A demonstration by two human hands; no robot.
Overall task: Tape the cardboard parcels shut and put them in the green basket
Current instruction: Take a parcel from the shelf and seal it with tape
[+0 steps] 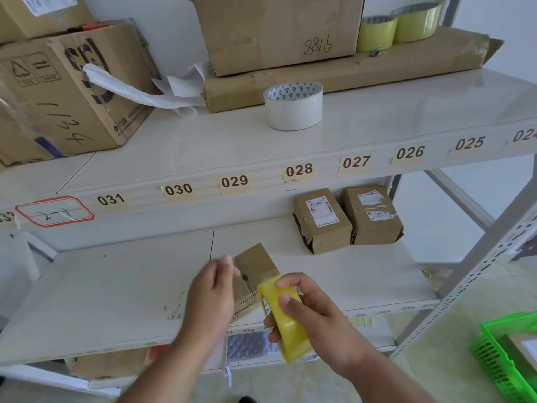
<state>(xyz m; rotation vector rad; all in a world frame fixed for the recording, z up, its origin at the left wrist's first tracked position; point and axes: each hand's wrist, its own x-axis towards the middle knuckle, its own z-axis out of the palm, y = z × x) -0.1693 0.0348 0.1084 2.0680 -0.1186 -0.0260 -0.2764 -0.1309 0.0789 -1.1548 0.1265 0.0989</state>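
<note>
A: What do the hands have?
B: The right hand (311, 312) grips a yellow tape roll (286, 321), fingers curled round it. The left hand (212, 295) steadies a tilted parcel (255, 271) — whether those fingers clasp it, I cannot tell.
A: Where is it?
B: At the lower shelf's (116, 286) front edge, touching the roll. 2 more parcels (347, 219) sit further back — the green basket (505, 359) is at far right.

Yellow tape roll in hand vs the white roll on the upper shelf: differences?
The yellow tape roll is gripped by the right hand, tilted on edge against the parcel; the white tape roll lies flat and untouched. Yellow looks translucent, white looks opaque with a patterned core. Both are wide packing tape rolls.
</note>
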